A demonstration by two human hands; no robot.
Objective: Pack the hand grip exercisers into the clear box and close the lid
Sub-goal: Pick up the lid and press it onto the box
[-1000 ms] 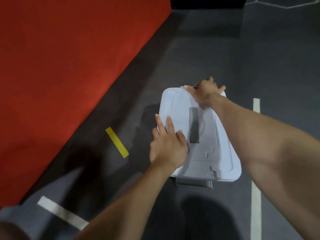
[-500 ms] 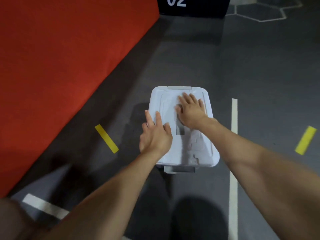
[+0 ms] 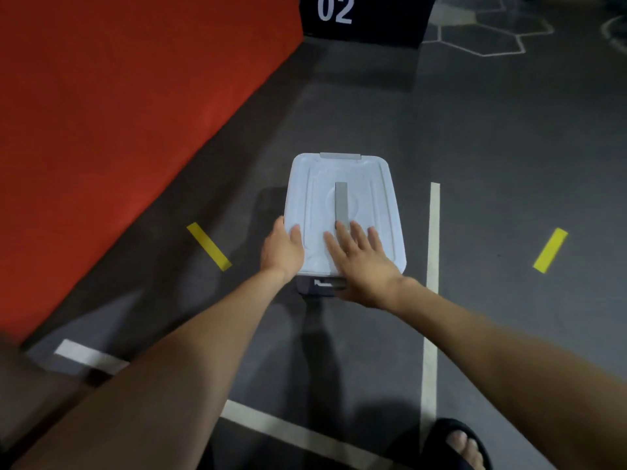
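Observation:
The clear box stands on the dark floor with its white lid (image 3: pixel 342 184) lying flat on top; a grey handle strip (image 3: pixel 341 203) runs down the lid's middle and a grey latch (image 3: pixel 340 156) shows at the far edge. My left hand (image 3: pixel 283 247) rests on the lid's near left corner, fingers curled over the edge. My right hand (image 3: pixel 361 259) lies flat on the near part of the lid, fingers spread, its thumb by the near grey latch (image 3: pixel 322 284). No hand grip exercisers are visible; the lid hides the inside.
A red mat (image 3: pixel 118 106) fills the left side. A black box marked 02 (image 3: pixel 363 18) stands at the back. White lines (image 3: pixel 432 266) and yellow tape marks (image 3: pixel 208 245) cross the floor. A sandalled foot (image 3: pixel 461 446) is at the bottom right.
My right hand slid from the lid's far edge back to the near part. The left hand stayed at the near left corner. The view drew back, showing more floor.

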